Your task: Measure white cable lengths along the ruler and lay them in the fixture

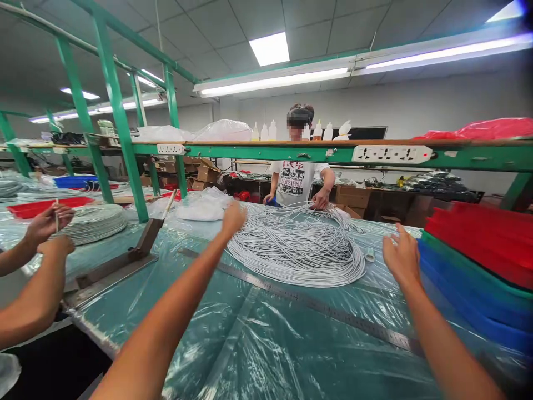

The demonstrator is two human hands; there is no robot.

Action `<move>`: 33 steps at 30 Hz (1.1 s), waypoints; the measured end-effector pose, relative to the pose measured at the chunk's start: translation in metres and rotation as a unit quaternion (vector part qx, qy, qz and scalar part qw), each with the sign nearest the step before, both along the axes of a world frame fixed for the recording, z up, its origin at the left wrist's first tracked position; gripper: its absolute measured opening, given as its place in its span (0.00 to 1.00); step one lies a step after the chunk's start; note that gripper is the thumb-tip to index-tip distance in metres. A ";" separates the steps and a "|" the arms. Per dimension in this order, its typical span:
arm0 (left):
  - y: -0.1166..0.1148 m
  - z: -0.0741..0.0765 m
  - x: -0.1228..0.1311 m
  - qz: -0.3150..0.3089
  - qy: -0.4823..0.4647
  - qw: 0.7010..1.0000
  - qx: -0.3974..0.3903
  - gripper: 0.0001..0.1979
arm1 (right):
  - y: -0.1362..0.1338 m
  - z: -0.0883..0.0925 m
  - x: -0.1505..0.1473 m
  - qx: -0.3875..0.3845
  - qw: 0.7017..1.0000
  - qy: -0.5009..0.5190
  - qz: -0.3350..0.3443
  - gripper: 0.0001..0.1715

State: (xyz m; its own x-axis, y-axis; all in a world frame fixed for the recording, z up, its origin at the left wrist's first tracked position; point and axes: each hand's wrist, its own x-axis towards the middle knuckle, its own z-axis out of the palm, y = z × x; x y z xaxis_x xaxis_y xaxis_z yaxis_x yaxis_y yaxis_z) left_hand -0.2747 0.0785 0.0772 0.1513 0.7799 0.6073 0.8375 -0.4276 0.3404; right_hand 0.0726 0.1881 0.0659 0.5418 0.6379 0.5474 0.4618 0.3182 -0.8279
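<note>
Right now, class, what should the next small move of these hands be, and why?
Probably bring the right hand inward toward the grey cable coil: it hangs apart from the coil's right side, while the left hand is by the opposite edge.

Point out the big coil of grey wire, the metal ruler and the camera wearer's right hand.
Coil of grey wire point(300, 250), head view: middle of its loops.
Metal ruler point(307, 301), head view: middle of its length.
Right hand point(403, 256), head view: middle of the hand.
</note>
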 end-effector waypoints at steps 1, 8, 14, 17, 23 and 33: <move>0.005 -0.005 0.004 -0.036 0.028 0.999 -0.003 0.23 | -0.007 -0.010 -0.010 0.004 0.998 -0.043 0.037 0.30; -0.075 -0.100 0.002 -0.200 0.145 0.968 -0.035 0.17 | -0.080 -0.144 -0.097 -0.081 0.919 -0.197 0.332 0.22; -0.170 -0.086 -0.063 -0.010 0.064 0.996 0.061 0.18 | -0.105 -0.164 -0.127 -0.086 0.874 -0.265 0.398 0.19; -0.176 -0.048 -0.088 0.114 0.134 0.976 0.130 0.23 | -0.110 -0.161 -0.129 -0.085 0.872 -0.266 0.402 0.19; -0.135 -0.024 -0.116 0.073 0.347 0.927 0.120 0.22 | -0.115 -0.161 -0.127 -0.094 0.869 -0.264 0.408 0.19; -0.157 -0.080 -0.062 -0.191 0.321 0.928 0.004 0.14 | -0.108 -0.164 -0.133 -0.093 0.872 -0.194 0.440 0.16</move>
